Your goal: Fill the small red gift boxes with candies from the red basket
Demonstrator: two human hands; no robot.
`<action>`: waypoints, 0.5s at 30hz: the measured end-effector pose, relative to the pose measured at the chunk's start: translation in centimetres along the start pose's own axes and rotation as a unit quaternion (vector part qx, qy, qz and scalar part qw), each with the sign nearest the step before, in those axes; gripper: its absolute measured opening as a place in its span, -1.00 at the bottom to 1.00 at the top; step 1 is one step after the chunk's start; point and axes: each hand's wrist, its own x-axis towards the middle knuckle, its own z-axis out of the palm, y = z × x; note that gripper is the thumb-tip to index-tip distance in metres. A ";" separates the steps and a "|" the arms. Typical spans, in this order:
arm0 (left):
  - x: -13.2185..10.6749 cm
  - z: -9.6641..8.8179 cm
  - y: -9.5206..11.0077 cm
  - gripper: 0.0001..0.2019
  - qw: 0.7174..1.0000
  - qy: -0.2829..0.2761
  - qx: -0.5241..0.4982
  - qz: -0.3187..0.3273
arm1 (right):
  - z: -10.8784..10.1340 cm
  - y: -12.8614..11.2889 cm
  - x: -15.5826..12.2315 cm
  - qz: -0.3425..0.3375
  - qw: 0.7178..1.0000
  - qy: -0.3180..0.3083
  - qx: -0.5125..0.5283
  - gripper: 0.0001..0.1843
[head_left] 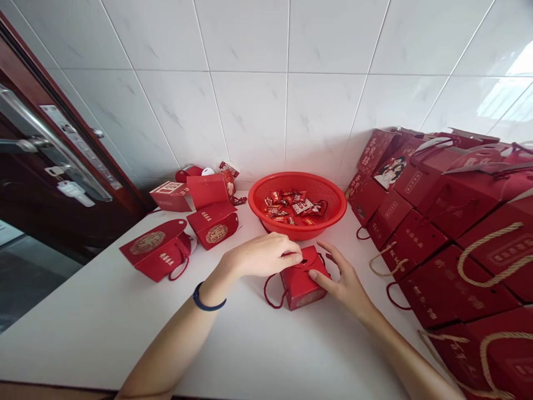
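Note:
A small red candy box [306, 278] with a folded lid stands on the white table in front of me. My left hand [264, 256] reaches over it from the left, its fingers curled and closed at the lid's slotted flap. My right hand [343, 280] grips the box from the right, thumb on the lid and fingers around the far side. A dark red cord handle [272, 297] loops out beside the box. Just behind stands a red plastic basket [256, 203] holding several wrapped candies [287, 203].
Several red boxes [208, 222] stand at the left, one with its lid raised. Along the right, stacked red gift boxes [433, 261] with rope handles reach the table's near side. A tiled wall [250, 111] closes the back; a dark door [41, 183] is at left.

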 end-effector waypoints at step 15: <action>1.3 1.5 0.4 -0.88 0.999 -0.002 -0.038 -0.036 | -1.7 -1.2 0.9 0.066 0.995 -0.042 0.059 -0.50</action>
